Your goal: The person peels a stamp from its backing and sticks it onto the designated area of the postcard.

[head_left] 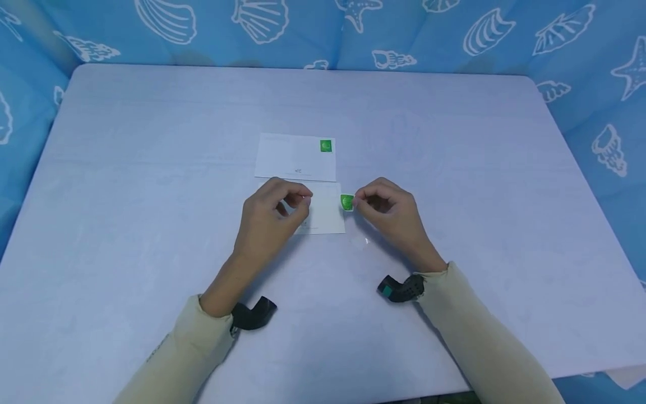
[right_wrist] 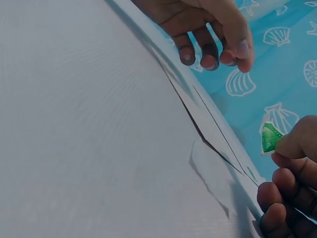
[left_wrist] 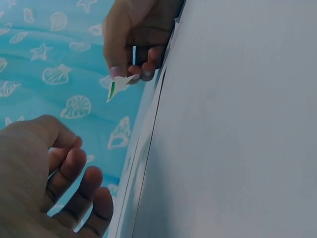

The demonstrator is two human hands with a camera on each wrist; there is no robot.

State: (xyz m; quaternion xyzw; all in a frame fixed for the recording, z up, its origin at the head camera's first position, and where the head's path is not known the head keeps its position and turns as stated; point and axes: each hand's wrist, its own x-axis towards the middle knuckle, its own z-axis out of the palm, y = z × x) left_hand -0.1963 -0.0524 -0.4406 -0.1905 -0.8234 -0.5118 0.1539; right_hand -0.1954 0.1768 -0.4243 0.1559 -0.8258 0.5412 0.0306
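My right hand [head_left: 391,210] pinches a small green stamp [head_left: 346,202] with a white border between thumb and forefinger. In the right wrist view the stamp [right_wrist: 270,137] looks slightly bent, its corner under the thumb. My left hand [head_left: 272,216] hovers left of it, thumb and forefinger tips close together, the other fingers loosely curled, and nothing visible in its grasp. Below the hands lies a white envelope or card [head_left: 325,216], partly hidden by the left hand. Just behind it lies a similar white card [head_left: 292,157] with a green stamp [head_left: 326,146] at its upper right corner.
A white-covered table [head_left: 151,129] carries everything. A small clear piece [head_left: 367,241] glints near the right hand. Blue curtain [head_left: 313,33] with white shells hangs behind and beside the table. Dark wrist devices [head_left: 254,313] sit at both sleeves.
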